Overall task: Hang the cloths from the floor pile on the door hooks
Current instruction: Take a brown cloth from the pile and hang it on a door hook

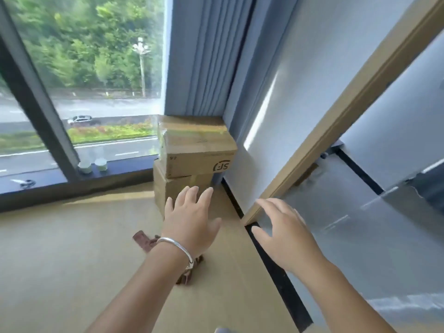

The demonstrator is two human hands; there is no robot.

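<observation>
I see both hands held out with fingers spread, holding nothing: my left hand (189,222), with a silver bangle (176,248) on its wrist, and my right hand (283,234). The reddish-brown cloths (144,240) lie on the floor (72,248) under my left wrist. Two stacked cardboard boxes (194,150) stand just beyond the left fingertips, the door frame (336,121) beyond the right.

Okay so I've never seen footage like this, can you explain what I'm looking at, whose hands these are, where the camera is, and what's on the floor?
There is no machine here. One camera, worn on a person's head, looks forward and down, so the hands are that person's own. The left hand, with a silver bracelet on its wrist, and the right hand both reach forward with fingers spread, holding nothing. Below the left wrist, reddish-brown cloths lie on the wooden floor, partly hidden by the arm. Ahead, two cardboard boxes are stacked in the corner by a blue curtain and a large window. A door frame runs along the right.
</observation>
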